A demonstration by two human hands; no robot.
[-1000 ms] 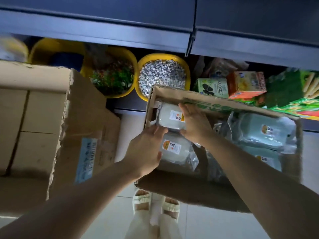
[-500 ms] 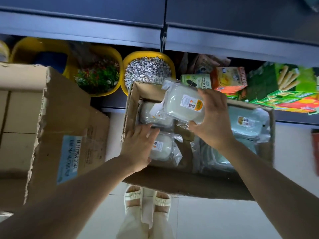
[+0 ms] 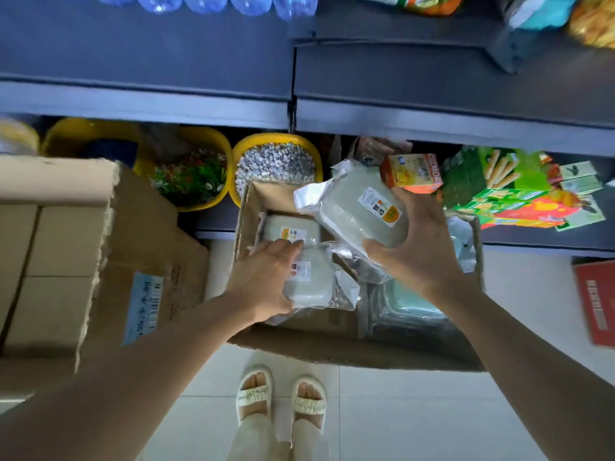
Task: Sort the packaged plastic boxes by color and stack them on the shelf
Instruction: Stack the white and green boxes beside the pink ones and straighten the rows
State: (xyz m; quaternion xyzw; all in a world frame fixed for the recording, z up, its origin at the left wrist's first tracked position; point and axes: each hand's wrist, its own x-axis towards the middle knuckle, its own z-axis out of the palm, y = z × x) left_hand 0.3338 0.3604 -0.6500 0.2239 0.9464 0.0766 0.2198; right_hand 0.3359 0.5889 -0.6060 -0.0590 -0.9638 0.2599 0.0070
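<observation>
Right hand (image 3: 420, 257) grips a pale grey-white plastic box sealed in a clear bag (image 3: 361, 211), raised above the open brown cardboard carton (image 3: 332, 347) and tilted, orange-and-white label facing up; thumb under its near edge, fingers round its right side. Left hand (image 3: 266, 281) is down inside the carton, fingers curled round the left edge of a second pale bagged box (image 3: 311, 281), which lies flat. At 12 o'clock from that one, touching it, a third pale bagged box (image 3: 289, 231) sits against the carton's far wall. At 3 o'clock inside the carton, light mint-green bagged boxes (image 3: 412, 311), partly hidden by the right forearm.

Dark grey metal shelf (image 3: 432, 118) runs across at 12 o'clock. Beneath it: yellow tub of grey-white pebbles (image 3: 276, 161), yellow tub of green plastic foliage (image 3: 189, 174), orange snack carton (image 3: 412, 173), green biscuit-stick packs (image 3: 492, 174). Large closed cardboard box with blue barcode label (image 3: 66, 244) at 9 o'clock. Cream slide sandals (image 3: 281, 399) on pale floor tiles at 6 o'clock.
</observation>
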